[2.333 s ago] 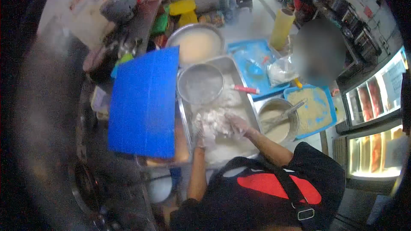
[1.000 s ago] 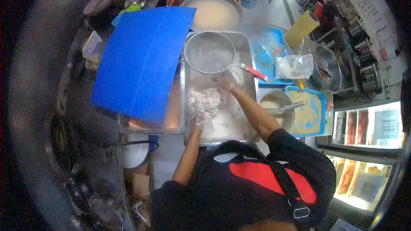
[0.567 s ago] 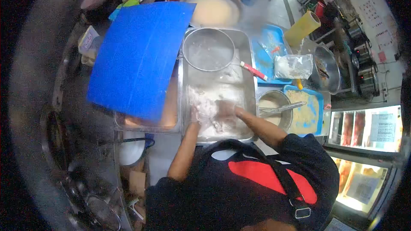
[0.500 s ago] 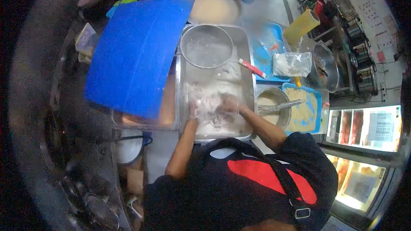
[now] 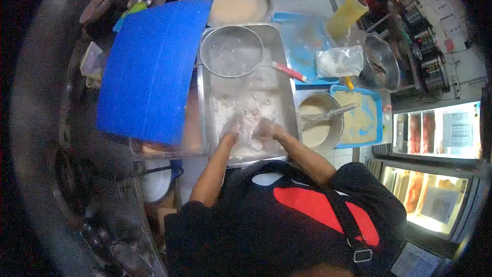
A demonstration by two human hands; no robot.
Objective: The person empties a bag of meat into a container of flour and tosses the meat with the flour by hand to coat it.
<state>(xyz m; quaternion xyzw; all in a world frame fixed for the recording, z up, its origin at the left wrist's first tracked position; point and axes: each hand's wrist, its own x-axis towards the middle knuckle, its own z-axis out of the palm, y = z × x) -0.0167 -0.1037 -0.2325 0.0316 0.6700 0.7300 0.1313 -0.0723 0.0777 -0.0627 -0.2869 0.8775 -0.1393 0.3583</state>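
Kitchen: floured food (image 5: 251, 118), axis indistinct, between left hand (image 5: 231, 129) and right hand (image 5: 266, 129), near the tray's (image 5: 271, 36) near edge; grips indeterminable.

The tray (image 5: 274, 41) is dull-ish metal, and the white powder (image 5: 266, 103) in it looks matt and kinda lumpy. Sieve (image 5: 231, 51) over its far end is fine metal mesh, handle (image 5: 290, 72) smooth, plastic-looking. Left of the tray, the blue sheet (image 5: 148, 72) is matt plastic with faint lines. Right of the tray: crinkly glossy plastic bag (image 5: 339, 61), smooth plastic tub (image 5: 380, 123), shiny metal whisk (image 5: 330, 113)
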